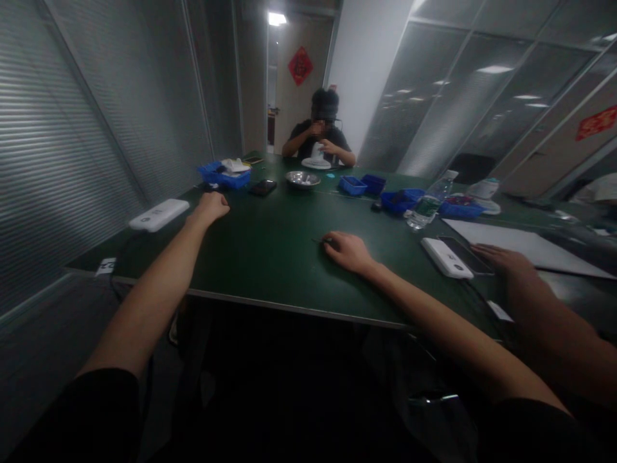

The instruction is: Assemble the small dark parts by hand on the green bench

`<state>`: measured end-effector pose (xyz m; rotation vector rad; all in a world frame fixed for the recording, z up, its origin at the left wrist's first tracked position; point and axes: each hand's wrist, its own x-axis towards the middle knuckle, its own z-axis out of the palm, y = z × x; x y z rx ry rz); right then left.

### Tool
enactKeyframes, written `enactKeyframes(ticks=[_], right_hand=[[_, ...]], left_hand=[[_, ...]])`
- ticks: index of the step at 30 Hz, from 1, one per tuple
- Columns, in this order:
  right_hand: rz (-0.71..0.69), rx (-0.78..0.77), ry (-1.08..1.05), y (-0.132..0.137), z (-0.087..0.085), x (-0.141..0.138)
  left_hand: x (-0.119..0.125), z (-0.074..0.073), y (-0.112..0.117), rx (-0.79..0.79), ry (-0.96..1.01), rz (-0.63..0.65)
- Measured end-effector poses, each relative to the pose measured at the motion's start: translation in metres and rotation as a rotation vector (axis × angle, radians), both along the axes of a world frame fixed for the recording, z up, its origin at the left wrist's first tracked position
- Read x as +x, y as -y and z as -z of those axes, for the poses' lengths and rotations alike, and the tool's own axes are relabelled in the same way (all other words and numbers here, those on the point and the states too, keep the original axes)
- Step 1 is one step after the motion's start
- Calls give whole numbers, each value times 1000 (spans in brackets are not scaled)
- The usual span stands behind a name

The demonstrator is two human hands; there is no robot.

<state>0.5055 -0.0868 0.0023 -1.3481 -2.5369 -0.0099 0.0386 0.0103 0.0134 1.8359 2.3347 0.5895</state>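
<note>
My left hand (211, 207) is over the left side of the green table (270, 251), fingers curled in. Whatever it may hold is hidden. It is between a white power bank (161, 215) and a dark phone (264, 187), with a blue basket (212, 176) of mixed items beyond it. My right hand (349, 249) rests on the middle of the table, closed on a thin dark stick-like piece (318, 241). Only a short end of it sticks out past the fingers, so its kind is unclear.
Across the table a person (315, 138) handles a white fan-like object (315, 161). Near the middle stands a metal bowl (303, 181). Blue baskets (353, 186), a water bottle (429, 204) and another power bank (446, 258) stand rightward. Another person's arm (535, 289) reaches in.
</note>
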Motion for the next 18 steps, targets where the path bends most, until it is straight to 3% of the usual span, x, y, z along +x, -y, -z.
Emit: enactKeyframes(ticks=[7,18], right_hand=[[0,-1,2,1,-1,-1],[-3,-8,0,2,-2,-1]], left_hand=[[1,1,2,29,-7,11],[-9,7,-3,102,228,-110]])
